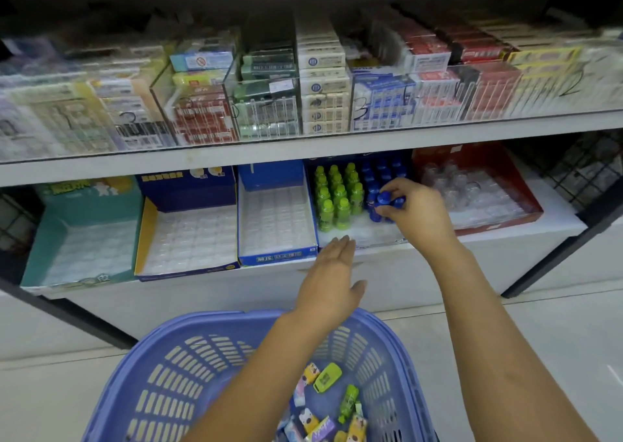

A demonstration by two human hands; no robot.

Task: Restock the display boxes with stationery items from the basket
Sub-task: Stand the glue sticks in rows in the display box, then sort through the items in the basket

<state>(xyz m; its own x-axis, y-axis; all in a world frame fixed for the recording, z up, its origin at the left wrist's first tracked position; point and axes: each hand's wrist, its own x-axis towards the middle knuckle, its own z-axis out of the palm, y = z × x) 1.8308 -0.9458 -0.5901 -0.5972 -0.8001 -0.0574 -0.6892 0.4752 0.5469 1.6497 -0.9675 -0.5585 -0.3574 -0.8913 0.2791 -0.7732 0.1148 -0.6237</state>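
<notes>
Nearest, the blue basket [168, 374] holds small mixed items, among them a green bottle [348, 403]. Above its rim the left hand [328, 279] hovers flat, fingers straight, holding nothing. Farther in, the right hand [416, 210] pinches a blue bottle [382, 202] in the display box [364, 236], beside rows of green bottles [337, 195]. The neighbouring blue box [276, 258] carries Chinese print, partly blurred.
</notes>
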